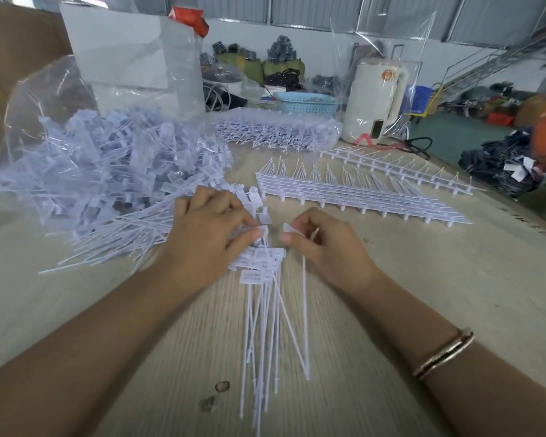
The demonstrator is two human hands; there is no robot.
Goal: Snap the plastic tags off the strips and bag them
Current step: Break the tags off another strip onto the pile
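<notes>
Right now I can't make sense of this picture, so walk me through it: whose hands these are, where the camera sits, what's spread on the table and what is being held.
There is one picture, from a camera worn on a person's head, looking forward and down. No machine is involved: a person works bare-handed at a wooden table.

The left hand grips a bunch of white plastic tags whose thin tails hang toward the camera. The right hand pinches a single tag close beside that bunch.

Beyond the hands lie uncut strips of tags, stacked like combs. On the left, a clear plastic bag lies open around a big heap of loose tags. Further back stand a blue basket and a white kettle.
</notes>
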